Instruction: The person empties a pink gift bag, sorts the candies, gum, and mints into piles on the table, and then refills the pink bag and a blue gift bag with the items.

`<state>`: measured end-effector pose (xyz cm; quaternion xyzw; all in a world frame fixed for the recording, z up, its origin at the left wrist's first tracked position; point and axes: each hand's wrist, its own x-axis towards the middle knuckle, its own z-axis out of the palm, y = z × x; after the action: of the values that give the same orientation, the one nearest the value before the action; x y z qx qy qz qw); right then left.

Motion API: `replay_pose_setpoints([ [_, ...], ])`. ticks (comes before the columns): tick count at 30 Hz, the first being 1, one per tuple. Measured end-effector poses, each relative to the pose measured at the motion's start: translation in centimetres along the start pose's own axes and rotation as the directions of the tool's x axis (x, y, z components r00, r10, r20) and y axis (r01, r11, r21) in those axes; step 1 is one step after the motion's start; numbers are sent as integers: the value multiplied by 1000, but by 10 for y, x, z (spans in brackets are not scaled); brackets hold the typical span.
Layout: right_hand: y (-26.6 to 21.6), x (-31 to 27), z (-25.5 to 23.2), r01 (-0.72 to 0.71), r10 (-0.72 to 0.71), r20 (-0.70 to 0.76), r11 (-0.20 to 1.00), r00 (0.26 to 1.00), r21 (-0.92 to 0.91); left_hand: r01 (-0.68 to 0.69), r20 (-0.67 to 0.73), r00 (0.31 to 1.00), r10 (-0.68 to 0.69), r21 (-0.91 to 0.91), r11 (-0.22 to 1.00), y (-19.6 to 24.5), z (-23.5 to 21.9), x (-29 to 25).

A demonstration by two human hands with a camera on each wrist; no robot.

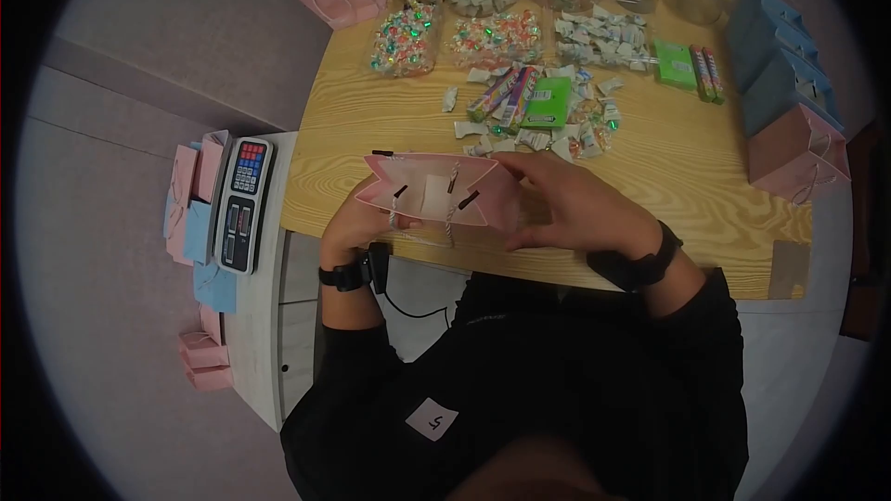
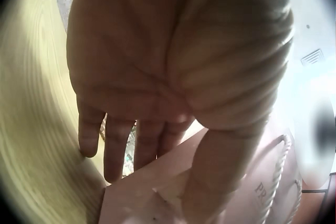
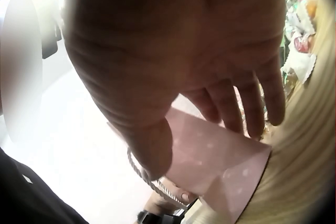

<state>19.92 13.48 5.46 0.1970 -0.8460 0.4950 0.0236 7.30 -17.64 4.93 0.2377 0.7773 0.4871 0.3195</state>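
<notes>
A pink paper gift bag (image 1: pixel 429 187) with white rope handles stands at the table's front edge, its mouth toward the head camera. My left hand (image 1: pixel 350 223) holds its left side, the thumb (image 2: pixel 218 169) across the near face and the fingers toward the far side. At the opposite side is my right hand (image 1: pixel 580 204), its thumb and fingers spread apart around the bag's side panel. In the right wrist view the right fingers (image 3: pixel 252 108) are nearly straight, reaching behind the pink bag (image 3: pixel 210 155).
Beyond the bag lie loose wrapped candies (image 1: pixel 534 139), stick packs (image 1: pixel 515 97) and a green packet (image 1: pixel 548 102). Candy tubs (image 1: pixel 406 37) line the back. Blue bags (image 1: pixel 803 83) and another pink bag (image 1: pixel 798 153) stand right. A scale (image 1: pixel 243 204) sits left.
</notes>
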Motion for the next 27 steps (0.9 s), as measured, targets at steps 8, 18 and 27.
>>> replay_pose_setpoints([
  [8, 13, -1, 0, -136, 130, 191, 991, 973, 16, -101, -206, 972, 112, 61, 993, -10, -65, -8],
  [18, 19, 4, 3, -158, 160, 235, 987, 959, -26, -86, -546, 837, 44, -52, 995, -66, -212, 50],
  [27, 26, 5, 0, -201, 180, 236, 977, 955, 67, -237, -662, 749, 31, -223, 946, -64, -211, 126],
])
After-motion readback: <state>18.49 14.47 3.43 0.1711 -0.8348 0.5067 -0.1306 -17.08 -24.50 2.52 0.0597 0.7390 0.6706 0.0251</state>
